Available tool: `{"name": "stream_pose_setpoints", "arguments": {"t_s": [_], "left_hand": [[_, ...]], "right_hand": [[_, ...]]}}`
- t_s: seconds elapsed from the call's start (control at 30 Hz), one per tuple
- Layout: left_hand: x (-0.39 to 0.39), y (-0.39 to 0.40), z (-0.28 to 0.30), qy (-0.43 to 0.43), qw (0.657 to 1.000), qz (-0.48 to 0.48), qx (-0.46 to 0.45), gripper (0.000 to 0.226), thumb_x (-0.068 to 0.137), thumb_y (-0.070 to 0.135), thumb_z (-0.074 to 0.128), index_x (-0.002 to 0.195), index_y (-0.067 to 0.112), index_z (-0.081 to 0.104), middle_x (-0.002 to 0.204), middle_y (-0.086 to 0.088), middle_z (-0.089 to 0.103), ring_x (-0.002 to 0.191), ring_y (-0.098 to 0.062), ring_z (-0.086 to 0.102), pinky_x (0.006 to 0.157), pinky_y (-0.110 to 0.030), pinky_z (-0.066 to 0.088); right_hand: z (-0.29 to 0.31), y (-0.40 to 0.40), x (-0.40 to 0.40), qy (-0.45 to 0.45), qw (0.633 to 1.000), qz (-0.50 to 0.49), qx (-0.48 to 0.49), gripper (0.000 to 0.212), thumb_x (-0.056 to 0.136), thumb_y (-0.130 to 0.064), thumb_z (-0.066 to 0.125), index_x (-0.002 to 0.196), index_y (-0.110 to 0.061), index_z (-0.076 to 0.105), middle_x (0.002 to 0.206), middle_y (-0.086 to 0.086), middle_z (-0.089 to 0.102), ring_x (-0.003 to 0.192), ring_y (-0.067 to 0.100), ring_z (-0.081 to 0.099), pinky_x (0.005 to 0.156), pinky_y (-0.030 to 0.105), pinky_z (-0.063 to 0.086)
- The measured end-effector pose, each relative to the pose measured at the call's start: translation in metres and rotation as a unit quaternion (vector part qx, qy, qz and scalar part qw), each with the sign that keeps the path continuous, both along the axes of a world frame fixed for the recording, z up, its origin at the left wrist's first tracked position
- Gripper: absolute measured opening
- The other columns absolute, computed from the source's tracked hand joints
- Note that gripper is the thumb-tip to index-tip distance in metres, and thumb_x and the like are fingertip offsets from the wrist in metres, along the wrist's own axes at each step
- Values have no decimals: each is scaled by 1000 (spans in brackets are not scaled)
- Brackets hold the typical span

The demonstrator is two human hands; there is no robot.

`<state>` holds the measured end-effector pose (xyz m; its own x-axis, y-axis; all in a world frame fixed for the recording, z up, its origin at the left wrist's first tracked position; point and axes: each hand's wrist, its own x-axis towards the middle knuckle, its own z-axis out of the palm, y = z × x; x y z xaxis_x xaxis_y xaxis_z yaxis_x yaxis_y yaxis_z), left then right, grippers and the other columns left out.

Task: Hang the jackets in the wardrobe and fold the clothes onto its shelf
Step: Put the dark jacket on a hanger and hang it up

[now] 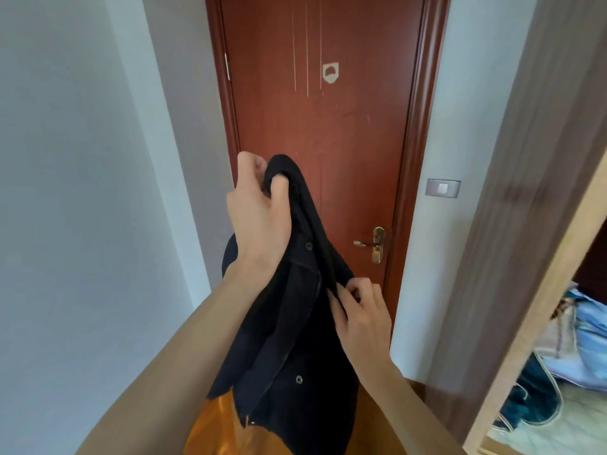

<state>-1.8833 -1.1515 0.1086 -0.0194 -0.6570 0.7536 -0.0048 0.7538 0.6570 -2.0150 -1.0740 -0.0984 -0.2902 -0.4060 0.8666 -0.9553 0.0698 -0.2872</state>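
While both hands grip — black jacket (295,323) hangs lengthwise | collar upward

Both bare forearms reach forward and up from the bottom of the view. The left hand (259,211) is raised higher, its back toward the camera, wrist bent, fingers curled closed and thumb pressed in, gripping a bunch of the black jacket (295,323). The right hand (361,310) sits lower and to the right, fingers (348,290) pinched on the jacket's edge.
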Motion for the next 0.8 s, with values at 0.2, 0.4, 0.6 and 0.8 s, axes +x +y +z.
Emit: {"name": "stream_pose_setpoints", "arguments": {"t_s": [0.2,0.4,0.6,0.8], "left_hand": [[-15,12,-11,-32,999,37,7,6,97,16,49,95,15,43,63,0,44,51,-10,34,51,-28,33],[-21,24,-42,-195,971,137,-9,9,100,19,45,95,14,41,65,-8,52,57,-27,48,57,-42,39],[-39,39,-87,-328,932,152,-31,15,103,13,46,94,14,34,85,-5,45,53,-22,36,54,-38,32],[-42,51,-110,-394,915,75,-40,20,95,9,52,99,16,33,57,-4,48,47,-25,43,46,-35,33]], "right_hand": [[40,51,-54,-136,990,-21,-5,39,109,-38,36,113,-15,67,84,-2,69,66,14,59,62,29,52],[86,84,-111,-121,989,-75,27,29,111,-28,38,105,-9,59,68,10,60,59,35,58,56,37,37],[118,115,-150,-36,993,-91,62,26,110,-21,49,119,-4,66,70,18,65,60,37,62,58,33,37],[149,148,-173,34,984,-91,149,26,109,-30,53,117,-13,71,79,20,69,72,44,66,61,35,37]]}}
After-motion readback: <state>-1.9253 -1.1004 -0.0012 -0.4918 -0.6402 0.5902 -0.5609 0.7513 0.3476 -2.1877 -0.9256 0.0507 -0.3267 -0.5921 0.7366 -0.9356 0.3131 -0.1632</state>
